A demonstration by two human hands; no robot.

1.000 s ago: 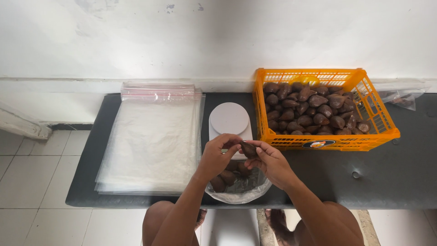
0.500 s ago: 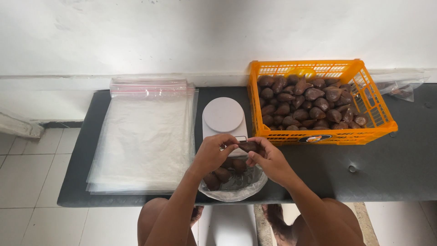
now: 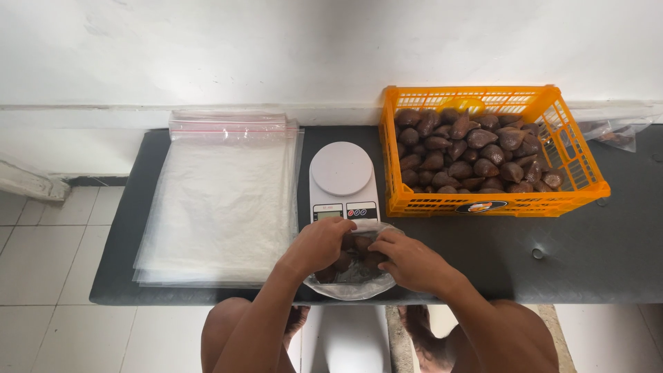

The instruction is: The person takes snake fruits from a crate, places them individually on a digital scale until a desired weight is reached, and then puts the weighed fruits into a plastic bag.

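Observation:
A clear plastic bag (image 3: pixel 353 282) with several brown scaly fruits inside rests at the front edge of the dark table (image 3: pixel 608 255). My left hand (image 3: pixel 319 245) grips the bag's top on its left side. My right hand (image 3: pixel 406 261) pinches the bag's top on its right side. Both hands meet over the bag's mouth, hiding most of the fruits. A white kitchen scale (image 3: pixel 342 181) stands just behind the bag, with nothing on its round plate.
An orange plastic crate (image 3: pixel 573 181) full of brown fruits (image 3: pixel 469 150) stands at the back right. A stack of clear zip bags (image 3: pixel 224 197) lies at the left. Another bag (image 3: pixel 615 132) lies at the far right. White tiled floor lies below; my knees sit under the table.
The bag has come down to the table's front edge, and both hands have lowered onto its mouth. The fruit held between the fingers earlier is no longer visible.

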